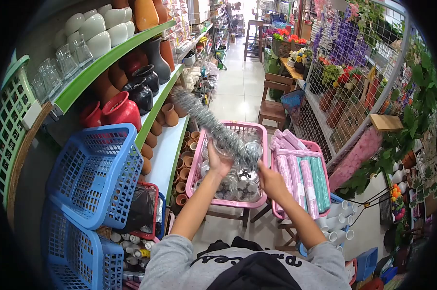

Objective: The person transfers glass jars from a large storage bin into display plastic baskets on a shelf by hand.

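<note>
Nearest you, your grey shirt [179, 263] was cut off by the bottom edge, and dark cloth [257, 273] covered part of its lettering. Your right hand [271, 181] was closed on the near end of a long silvery bundle [218, 133], though the bundle hid some of its fingertips. Your left hand [219, 162] was against the bundle's underside, further along; its fingers were partly behind it, so you could not tell how tightly they gripped. The bundle slanted up to your left above the pink basket [194, 179], its far end too blurred to make out what it was made of. It also hid part of the clear, round items [245, 189] in that basket.

Just to the right, a second pink basket [329, 193] held pink rolls [308, 181] and green rolls [319, 174], your right forearm covering some of its near side. White tubes [341, 220] stood beside it, partly hidden. On your left were blue baskets [100, 169], the lower one cut off below. Beyond, the shelf [153, 164] carried pots [170, 114], several overlapping. Past the wooden chair [271, 104], the aisle [235, 72] ran into glare, where the farthest goods were indistinct.
</note>
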Demonstrator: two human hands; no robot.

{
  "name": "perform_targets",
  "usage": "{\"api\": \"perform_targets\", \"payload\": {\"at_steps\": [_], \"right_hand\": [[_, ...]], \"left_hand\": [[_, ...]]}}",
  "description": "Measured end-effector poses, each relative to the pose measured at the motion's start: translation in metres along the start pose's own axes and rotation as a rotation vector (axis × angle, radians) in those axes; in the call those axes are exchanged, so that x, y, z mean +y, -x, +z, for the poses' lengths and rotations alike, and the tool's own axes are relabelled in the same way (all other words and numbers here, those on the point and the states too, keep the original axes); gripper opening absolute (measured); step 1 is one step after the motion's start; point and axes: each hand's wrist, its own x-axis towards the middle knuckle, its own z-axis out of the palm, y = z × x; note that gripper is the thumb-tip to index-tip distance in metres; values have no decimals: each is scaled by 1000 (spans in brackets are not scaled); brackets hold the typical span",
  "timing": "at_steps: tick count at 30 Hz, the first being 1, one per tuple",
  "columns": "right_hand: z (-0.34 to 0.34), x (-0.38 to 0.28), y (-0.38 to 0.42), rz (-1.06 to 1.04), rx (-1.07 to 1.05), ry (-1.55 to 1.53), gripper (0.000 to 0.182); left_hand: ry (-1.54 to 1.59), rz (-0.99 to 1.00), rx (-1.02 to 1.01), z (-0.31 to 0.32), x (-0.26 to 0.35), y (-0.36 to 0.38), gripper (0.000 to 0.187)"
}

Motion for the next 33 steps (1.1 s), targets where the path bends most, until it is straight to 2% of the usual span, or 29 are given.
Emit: {"api": "perform_targets", "payload": {"at_steps": [1,2,5,7,9,11,12,13,15,16,19,20,21,23,24,25,27,28,29,31,32,33], "right_hand": [[-5,2,-7,88,-33,52,33],[-3,14,-14,141,-4,0,33],[3,8,0,105,91,-64,35],[-2,-13,12,-86,3,-41,37],[5,-5,9,-19,-31,-42,37],[2,3,-4,61,-29,-49,37],[0,5,-8,141,-27,-52,37],[-1,3,-7,141,-25,-53,37],[-2,-3,-3,64,-3,-110,34],[0,-4,2,-20,27,-101,33],[-9,-1,-1,2,-8,-21,34],[-12,4,-4,73,-38,-9,34],[-12,8,-7,74,-41,-10,34],[-14,17,-12,205,147,-192,32],[-18,16,-13,253,163,-279,27],[-20,13,-12,249,164,-279,27],[-25,0,-3,232,86,-246,23],[-22,-6,3,141,72,-195,21],[-19,-8,7,143,71,-196,21],[-14,-11,12,-24,-18,16,21],[-15,-12,10,57,-71,13,21],[-15,-15,9,57,-68,13,21]], "left_hand": [[-29,6,6,3,1,4,59],[-28,-16,151,6,1,9,59],[-67,14,191,7,7,5,60],[-56,2,-24,-12,7,0,63],[-82,60,-78,-30,3,-13,63],[-97,31,125,13,5,17,62],[-89,49,98,16,4,22,52],[-91,49,97,11,4,21,52],[-297,-5,113,-9,5,12,40],[-211,-33,27,-15,7,8,35],[-336,-13,22,-24,12,10,31],[-335,-14,26,-25,12,12,31],[-490,81,28,-24,12,14,36],[-806,276,19,-20,15,14,46],[-987,344,9,-24,19,12,55],[-987,348,9,-28,22,9,55],[-1367,503,127,-36,27,4,58],[-1521,552,102,-39,29,1,50],[-1521,550,102,-42,30,-1,50],[-1482,418,-59,-34,35,2,44],[-1467,535,-30,-44,29,-3,43],[-1468,536,-32,-40,28,-3,43]]}}
